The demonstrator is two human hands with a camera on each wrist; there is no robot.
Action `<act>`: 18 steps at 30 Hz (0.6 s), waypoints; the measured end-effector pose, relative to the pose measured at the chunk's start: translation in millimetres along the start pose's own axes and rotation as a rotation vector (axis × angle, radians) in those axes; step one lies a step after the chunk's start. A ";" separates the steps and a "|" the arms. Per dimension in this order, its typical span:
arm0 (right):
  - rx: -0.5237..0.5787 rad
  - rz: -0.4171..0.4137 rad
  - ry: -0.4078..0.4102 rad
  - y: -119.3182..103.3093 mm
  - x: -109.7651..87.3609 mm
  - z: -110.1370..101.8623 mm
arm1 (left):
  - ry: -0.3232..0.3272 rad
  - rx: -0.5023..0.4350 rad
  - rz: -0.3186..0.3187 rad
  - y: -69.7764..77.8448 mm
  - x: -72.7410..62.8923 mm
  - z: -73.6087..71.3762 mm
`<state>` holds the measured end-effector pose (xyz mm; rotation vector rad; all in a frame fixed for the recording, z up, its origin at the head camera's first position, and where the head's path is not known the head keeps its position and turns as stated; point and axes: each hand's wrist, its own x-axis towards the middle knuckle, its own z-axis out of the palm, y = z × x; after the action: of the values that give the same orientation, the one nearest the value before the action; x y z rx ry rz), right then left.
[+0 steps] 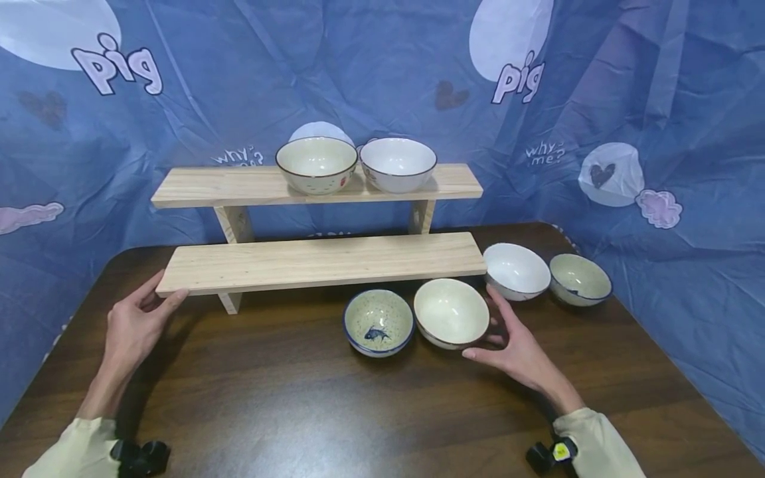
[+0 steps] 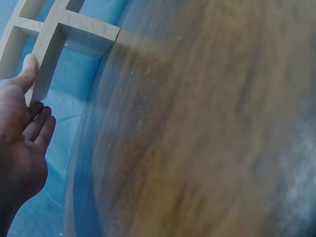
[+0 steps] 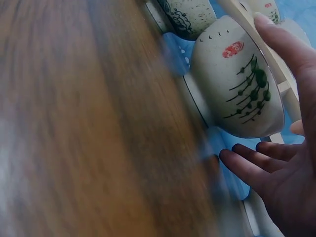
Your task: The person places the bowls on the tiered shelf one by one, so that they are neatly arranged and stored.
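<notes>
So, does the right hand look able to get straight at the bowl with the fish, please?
Probably not straight across: the cream bowl beside the right hand stands between it and the fish bowl.

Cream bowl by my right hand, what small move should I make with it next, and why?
Probably close your right hand gently on the cream bowl: its fingers are spread beside the bowl, with a gap showing in the right wrist view, while your left hand pinches the end of the lower shelf.
</notes>
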<state>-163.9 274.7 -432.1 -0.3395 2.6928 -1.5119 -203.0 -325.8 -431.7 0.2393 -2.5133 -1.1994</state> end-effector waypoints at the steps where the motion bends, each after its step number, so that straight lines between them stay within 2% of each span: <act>1: 0.003 -0.001 0.000 0.4 0.5 0.8 | -0.001 -0.004 0.003 -0.4 -0.1 -0.2; 7: -0.022 -0.001 0.001 3.3 2.8 4.5 | 0.001 -0.030 0.013 -2.1 0.3 0.0; 18: -0.069 0.007 -0.007 2.0 6.6 13.0 | 0.000 -0.020 0.014 -1.3 0.1 -0.1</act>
<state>-168.8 263.4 -440.2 -0.3366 2.7426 -1.4158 -203.1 -326.7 -432.6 0.2157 -2.4973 -1.2190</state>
